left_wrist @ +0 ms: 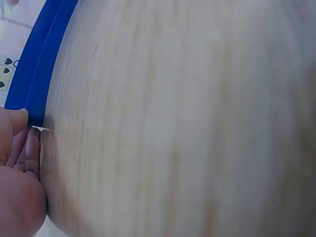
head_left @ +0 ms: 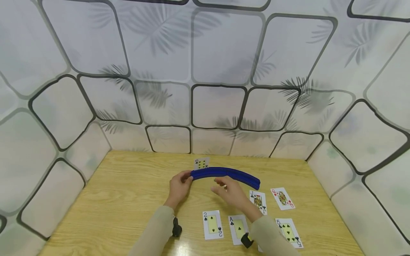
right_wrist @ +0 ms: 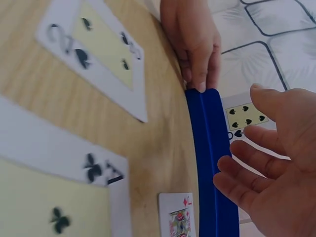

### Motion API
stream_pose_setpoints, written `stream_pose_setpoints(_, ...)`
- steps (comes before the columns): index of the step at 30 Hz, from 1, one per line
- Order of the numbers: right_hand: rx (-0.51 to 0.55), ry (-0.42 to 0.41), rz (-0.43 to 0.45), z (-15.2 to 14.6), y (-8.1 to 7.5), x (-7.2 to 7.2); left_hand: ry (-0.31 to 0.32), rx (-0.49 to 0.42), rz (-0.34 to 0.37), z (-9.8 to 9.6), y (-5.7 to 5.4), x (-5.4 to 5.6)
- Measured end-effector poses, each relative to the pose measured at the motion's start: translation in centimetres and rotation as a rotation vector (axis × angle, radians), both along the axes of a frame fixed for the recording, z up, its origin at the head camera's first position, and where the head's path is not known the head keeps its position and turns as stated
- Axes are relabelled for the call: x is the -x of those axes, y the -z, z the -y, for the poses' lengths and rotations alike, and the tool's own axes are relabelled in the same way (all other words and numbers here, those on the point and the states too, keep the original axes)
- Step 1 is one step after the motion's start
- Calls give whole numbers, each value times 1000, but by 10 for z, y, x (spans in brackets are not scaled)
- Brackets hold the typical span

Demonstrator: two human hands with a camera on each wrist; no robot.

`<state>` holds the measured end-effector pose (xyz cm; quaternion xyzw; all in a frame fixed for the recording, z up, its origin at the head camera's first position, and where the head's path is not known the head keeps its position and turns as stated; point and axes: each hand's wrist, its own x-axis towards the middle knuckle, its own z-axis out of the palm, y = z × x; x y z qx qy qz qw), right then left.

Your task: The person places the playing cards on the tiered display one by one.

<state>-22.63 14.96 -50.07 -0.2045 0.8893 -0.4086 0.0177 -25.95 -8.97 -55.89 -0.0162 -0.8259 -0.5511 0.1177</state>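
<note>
A blue curved card holder lies across the table. My left hand pinches its left end, the thumb on top and the fingers at the end and below, as the left wrist view shows. A six of spades shows above the holder's rim near that end, its lower edge hidden by the holder. My right hand hovers in front of the holder's middle, fingers spread and loosely bent, with nothing in them. In the right wrist view its palm is bare beside the holder.
Loose cards lie face up near me: a two of spades, an ace of clubs, a jack, a queen of diamonds and a five of clubs. My right sleeve partly covers another card. A patterned wall stands behind the table.
</note>
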Motion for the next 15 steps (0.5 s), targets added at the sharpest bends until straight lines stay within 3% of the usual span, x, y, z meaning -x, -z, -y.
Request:
stream_pose_setpoints(4, -37, -54, -19, -7, 6, -13, -6, 7, 2, -1, 1, 1)
stream_pose_setpoints(10, -119, -84, 80, -13, 13, -30, -10, 3, 10, -1, 1, 1)
stream_pose_setpoints(15, -248, -130, 19, -17, 17, -41, -7, -1, 13, -1, 0, 1)
